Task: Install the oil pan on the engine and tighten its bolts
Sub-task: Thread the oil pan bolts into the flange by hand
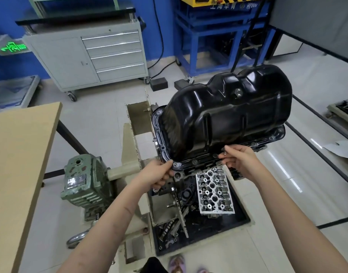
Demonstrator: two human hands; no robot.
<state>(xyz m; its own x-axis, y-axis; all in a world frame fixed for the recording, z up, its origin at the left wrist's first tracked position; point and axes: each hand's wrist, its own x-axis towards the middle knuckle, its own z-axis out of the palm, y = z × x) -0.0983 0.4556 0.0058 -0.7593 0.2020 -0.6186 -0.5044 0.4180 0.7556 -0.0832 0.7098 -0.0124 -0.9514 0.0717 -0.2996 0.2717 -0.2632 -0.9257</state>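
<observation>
Glossy black stamped-steel oil pan [226, 115] on the upturned engine [190, 170], centre. Left hand [159, 173] pinching the near-left flange corner; right hand [239, 159] pinching a small bolt [225, 153] at the near flange. Pale tiled floor [287, 194]; grey drawer cabinet [90, 58] far left; wooden tabletop [19, 164] near left.

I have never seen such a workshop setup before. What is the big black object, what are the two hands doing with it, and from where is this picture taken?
The picture comes from a camera worn on the person's head, looking forward and down, so you see that person's own arms. The big black shell is an oil pan, set upside down over an engine that is fixed on a beige stand. The left hand grips the near corner of the pan's rim. The right hand holds the rim further along and seems to pinch a small bolt, though that is hard to tell. Below, a black tray holds a silver cylinder head and loose parts. A wooden table stands at the left.
</observation>
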